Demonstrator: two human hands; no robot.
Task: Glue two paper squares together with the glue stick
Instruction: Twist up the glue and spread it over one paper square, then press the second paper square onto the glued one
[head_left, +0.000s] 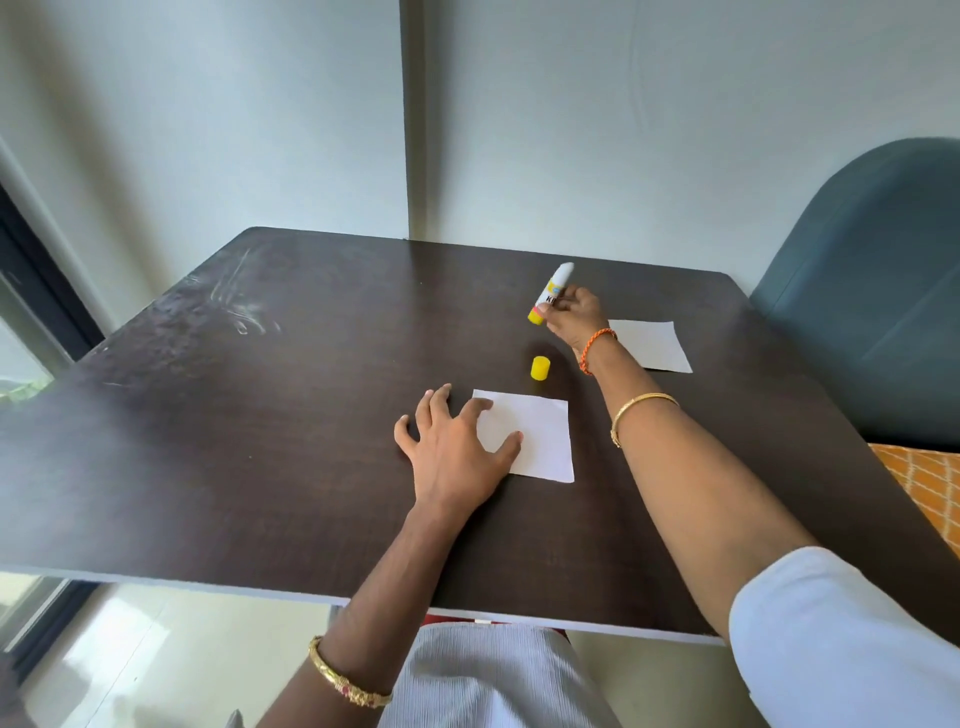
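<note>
Holding the uncapped glue stick (550, 293) up off the dark wooden table (311, 415), the person's right hand (571, 319) has its fingers curled round the lower part of the tube, white end pointing up and away, yellow base toward the camera. Can't tell whether any glue is twisted out, too small to see. The yellow cap (540, 369) stands on the table by itself, just beside the near paper square's far edge and not touching it.

The left hand (457, 447) lies spread out with straight fingers, thumb and a fingertip or two pressing down the left part of the near paper square (535, 436), the other fingers on the bare table. So that sheet is pinned flat and ready. The second paper square (654, 345) lies farther off to the right, partly hidden behind the right wrist, well apart from the first.

Looks like the step in hand is right between uncapping and applying: cap's off, nothing visibly smeared on either sheet. Next move probably calls for tipping the stick down so the glue end meets the held square, rubbing it across while the left hand keeps the paper from sliding, then fetching the far square and lining up its edges on top.
</note>
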